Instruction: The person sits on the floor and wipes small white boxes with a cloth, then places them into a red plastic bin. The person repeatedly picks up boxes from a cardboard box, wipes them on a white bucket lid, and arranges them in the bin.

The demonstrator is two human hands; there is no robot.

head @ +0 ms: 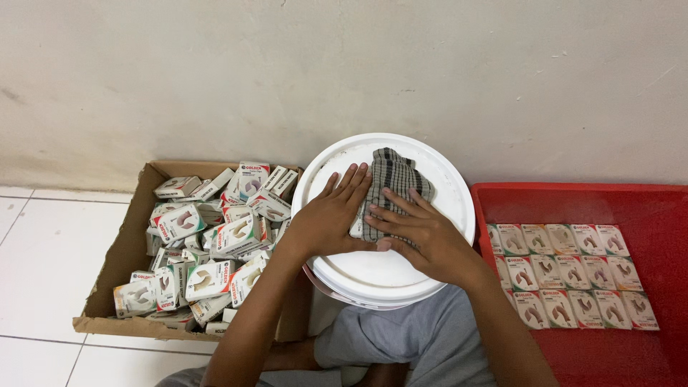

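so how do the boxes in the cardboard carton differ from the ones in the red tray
The small boxes in the cardboard carton lie heaped and tilted every way; the small boxes in the red tray lie flat in neat rows. The carton is nearly full; the red tray is partly bare. Both hold the same kind of white box.

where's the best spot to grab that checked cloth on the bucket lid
Probably the far end of the checked cloth: it lies bunched and free on the white lid, while the left hand and right hand press its near part. Pinch from above, from the wall side.
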